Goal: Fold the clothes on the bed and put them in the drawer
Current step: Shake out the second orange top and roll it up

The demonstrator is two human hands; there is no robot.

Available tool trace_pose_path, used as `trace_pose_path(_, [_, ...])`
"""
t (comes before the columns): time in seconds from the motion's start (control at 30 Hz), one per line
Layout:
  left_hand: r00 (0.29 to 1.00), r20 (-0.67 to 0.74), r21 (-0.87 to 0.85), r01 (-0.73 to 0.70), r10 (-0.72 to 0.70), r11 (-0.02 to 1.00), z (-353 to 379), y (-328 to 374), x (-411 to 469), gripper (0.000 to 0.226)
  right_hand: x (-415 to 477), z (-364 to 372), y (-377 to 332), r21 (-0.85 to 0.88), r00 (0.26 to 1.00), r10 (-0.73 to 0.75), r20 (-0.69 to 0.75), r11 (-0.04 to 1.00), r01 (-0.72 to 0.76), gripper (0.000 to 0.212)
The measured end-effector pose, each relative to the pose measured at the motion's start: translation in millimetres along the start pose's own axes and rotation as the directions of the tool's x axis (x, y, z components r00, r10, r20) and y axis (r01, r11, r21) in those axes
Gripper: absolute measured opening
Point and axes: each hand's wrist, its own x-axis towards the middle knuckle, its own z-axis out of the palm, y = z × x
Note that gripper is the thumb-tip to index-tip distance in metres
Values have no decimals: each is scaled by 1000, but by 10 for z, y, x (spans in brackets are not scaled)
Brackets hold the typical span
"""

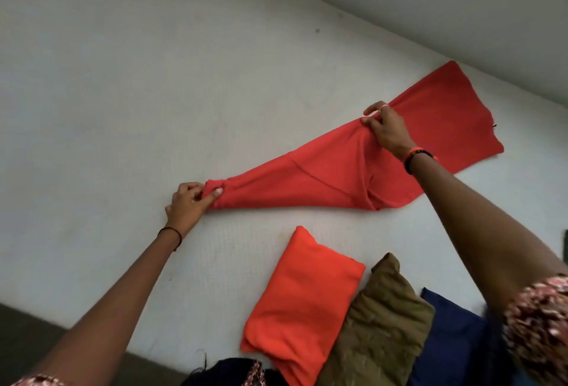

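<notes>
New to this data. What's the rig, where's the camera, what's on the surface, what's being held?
There is no robot here. One wide-angle camera worn on a person's head looks down at their own bare arms. The left hand pinches the narrow end of a long red knit garment. The right hand grips a bunch of it farther along, fingers curled. The garment's wide far end lies flat on the white mattress. Nearer the person lie a folded orange cloth, a folded olive-green garment beside it, and a navy blue cloth. No drawer is in view.
</notes>
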Motion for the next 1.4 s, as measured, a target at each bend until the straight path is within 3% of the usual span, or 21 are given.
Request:
trace_pose_path(0.1, [998, -50, 27, -39, 40, 999, 46, 4, -2, 76, 135, 238, 74, -7, 998, 64, 4, 998, -64, 20])
trace_pose_path(0.17, [996, -62, -27, -72, 71, 997, 44, -2, 3, 58, 178, 343, 112, 1, 994, 107, -35, 994, -107, 19])
trace_pose_path(0.27, [998, 40, 40, -49, 47, 998, -49, 62, 63, 53, 163, 400, 64, -106, 990, 122, -76, 986, -130, 25])
trace_pose_path(0.37, [950, 307, 87, 35, -60, 996, -213, 207, 171, 71, 73, 429, -86, -359, 980, 0, -199, 930, -73, 44])
trace_pose_path(0.43, [894, 435, 83, 83, -111, 993, -315, 276, 224, 88, -103, 520, -266, -410, 937, -171, -306, 911, 32, 48])
trace_pose_path(0.47, [881, 457, 88, 92, -123, 992, -337, 303, 233, 85, -229, 611, -367, -412, 912, -262, -317, 904, 116, 48])
trace_pose_path(0.57, [867, 484, 98, 78, -116, 992, -395, 391, 232, 59, -801, 1080, -682, -330, 897, -421, -133, 873, 360, 57])
trace_pose_path(0.67, [855, 506, 80, 82, -111, 993, -454, 527, 167, 52, -1427, 1657, -926, -325, 874, -472, 117, 813, 483, 94])
trace_pose_path(0.73, [856, 506, 86, 67, -102, 994, -477, 602, 78, 48, -1706, 1948, -1052, -353, 883, -444, 151, 810, 467, 106])
trace_pose_path(0.8, [872, 484, 137, 11, -77, 991, -476, 642, -36, 41, -1877, 2082, -1170, -356, 933, -355, 48, 867, 348, 100])
trace_pose_path(0.9, [896, 442, 228, -65, -44, 972, -496, 738, -223, 40, -2020, 2131, -1281, -199, 955, -253, -157, 955, 220, 86])
trace_pose_path(1.0, [840, 542, 299, -162, -28, 940, -561, 917, -394, 53, -2267, 2091, -1341, 76, 966, -145, -212, 983, 164, 69])
trace_pose_path(1.07, [759, 648, 380, -256, -58, 889, -636, 1065, -469, 60, -2466, 2020, -1341, 262, 987, -77, -140, 959, 112, 68])
trace_pose_path(1.13, [699, 707, 432, -304, -109, 849, -685, 1268, -466, 71, -2611, 1956, -1305, 411, 1000, 12, 21, 911, -20, 71])
trace_pose_path(1.17, [697, 712, 418, -321, -87, 850, -687, 1386, -435, 81, -2652, 1925, -1280, 437, 995, 55, 79, 896, -84, 72])
trace_pose_path(1.23, [729, 675, 255, -379, 118, 889, -611, 1553, -329, 87, -2688, 1842, -1256, 455, 987, 126, 100, 876, -158, 60])
trace_pose_path(1.3, [658, 695, 59, -453, 289, 889, -400, 1678, -251, 76, -2635, 1703, -1265, 556, 975, 190, 113, 801, -220, 12])
trace_pose_path(1.37, [558, 773, -44, -429, 303, 902, -62, 1711, -150, 73, -2473, 1514, -1224, 653, 967, 183, 178, 713, -255, 22])
trace_pose_path(1.4, [546, 794, -18, -419, 268, 908, 111, 1689, -96, 77, -2396, 1384, -1207, 698, 963, 165, 211, 664, -267, 22])
